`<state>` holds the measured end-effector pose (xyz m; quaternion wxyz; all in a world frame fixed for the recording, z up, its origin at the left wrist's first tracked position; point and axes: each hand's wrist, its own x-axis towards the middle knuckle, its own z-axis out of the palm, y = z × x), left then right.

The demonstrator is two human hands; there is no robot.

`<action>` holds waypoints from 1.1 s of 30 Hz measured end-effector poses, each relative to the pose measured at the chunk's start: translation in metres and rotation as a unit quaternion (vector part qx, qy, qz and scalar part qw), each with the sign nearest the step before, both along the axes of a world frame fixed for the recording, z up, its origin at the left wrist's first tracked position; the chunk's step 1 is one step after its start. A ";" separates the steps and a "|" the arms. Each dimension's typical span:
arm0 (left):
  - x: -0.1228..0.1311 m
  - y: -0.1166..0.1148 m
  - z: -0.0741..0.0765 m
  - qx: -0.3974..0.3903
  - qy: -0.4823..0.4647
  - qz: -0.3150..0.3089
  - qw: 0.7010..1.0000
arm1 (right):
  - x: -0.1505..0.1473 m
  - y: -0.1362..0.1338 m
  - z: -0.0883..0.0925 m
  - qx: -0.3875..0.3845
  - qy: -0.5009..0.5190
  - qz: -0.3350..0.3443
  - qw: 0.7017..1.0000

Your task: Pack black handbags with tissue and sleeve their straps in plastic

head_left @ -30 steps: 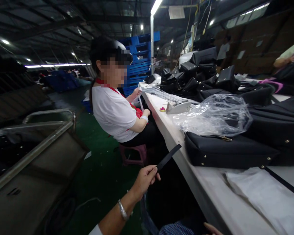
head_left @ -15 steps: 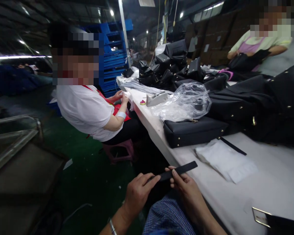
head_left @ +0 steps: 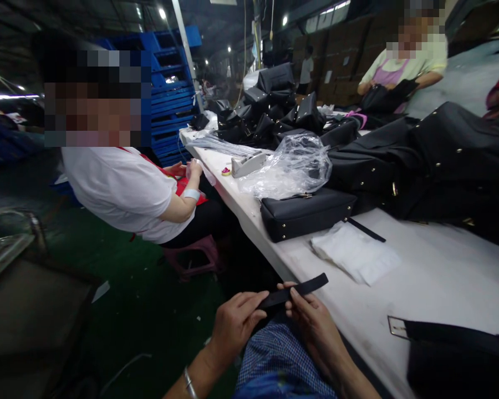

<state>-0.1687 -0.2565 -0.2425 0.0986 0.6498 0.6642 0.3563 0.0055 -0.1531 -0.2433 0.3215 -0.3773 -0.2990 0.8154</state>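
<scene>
Between my two hands is a flat black strap (head_left: 315, 284), held over my lap beside the table edge. My left hand (head_left: 238, 321) pinches its near end between thumb and fingers. Farther along, my right hand (head_left: 305, 310) grips the strap with the thumb on top and fingers underneath; the free end sticks out to the right. A stack of white sheets (head_left: 355, 254) lies on the table past my right hand, with another thin black strap (head_left: 366, 229) against it. At lower right rests a black strap with a gold rectangular buckle (head_left: 398, 327).
On the white table (head_left: 424, 277) stand a black bag (head_left: 307, 215), clear plastic wrap (head_left: 291, 169), a tape dispenser (head_left: 249, 164) and a heap of black bags (head_left: 399, 160). One co-worker (head_left: 125, 194) sits at left on a pink stool (head_left: 193, 256); another (head_left: 407, 72) handles a black bag across the table.
My view has turned slightly right, so the table and bags sit farther left. Both hands keep their hold on the strap, almost unmoved. The seated co-worker's hands have shifted a little.
</scene>
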 end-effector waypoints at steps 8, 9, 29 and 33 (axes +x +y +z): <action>0.063 0.046 0.032 -0.120 -0.268 -0.054 0.954 | 0.031 -0.016 0.013 0.162 -0.129 0.005 0.978; 0.069 0.050 0.036 -0.136 -0.268 -0.060 0.952 | 0.040 -0.017 0.019 0.147 -0.117 -0.025 0.982; 0.249 0.120 0.190 -0.209 -0.102 -0.477 0.847 | 0.303 -0.105 0.106 0.431 -0.448 -0.490 0.611; 0.315 0.153 0.208 -0.167 -0.043 -0.504 0.846 | 0.362 -0.078 0.076 0.353 -0.513 -0.459 0.634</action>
